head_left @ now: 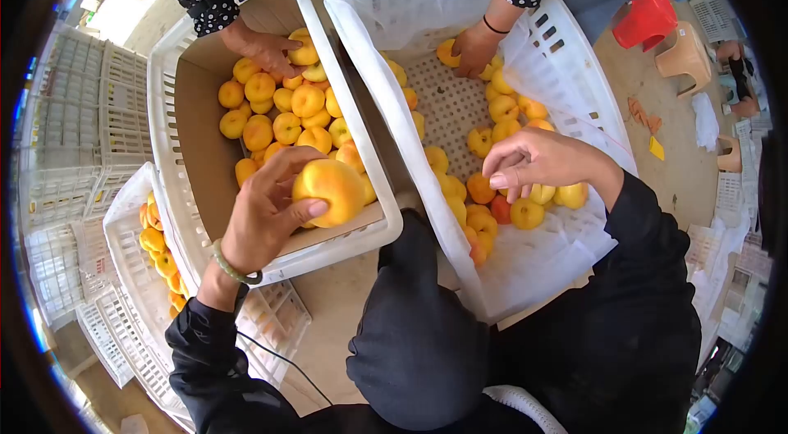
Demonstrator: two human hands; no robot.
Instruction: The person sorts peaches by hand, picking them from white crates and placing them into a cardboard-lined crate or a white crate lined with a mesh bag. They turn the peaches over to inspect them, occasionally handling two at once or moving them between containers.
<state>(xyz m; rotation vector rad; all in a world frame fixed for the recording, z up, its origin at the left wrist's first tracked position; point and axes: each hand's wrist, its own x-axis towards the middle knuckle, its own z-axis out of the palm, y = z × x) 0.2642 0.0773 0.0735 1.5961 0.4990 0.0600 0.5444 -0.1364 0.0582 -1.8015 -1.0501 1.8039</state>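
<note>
My left hand (267,208) holds a large yellow peach (331,190) over the near end of a cardboard-lined white crate (190,118) that holds several yellow peaches (287,110). My right hand (542,162) hovers with bent fingers over the plastic-lined white crate (566,73) on the right, just above several yellow and orange peaches (501,204); it grips nothing that I can see.
Another person sits opposite: one hand (264,48) rests on peaches in the left crate, the other hand (474,48) on a peach in the right crate. A third crate with peaches (156,249) stands at lower left. Stacked white crates (66,130), a red stool (644,15) and a tan stool (685,57) stand around.
</note>
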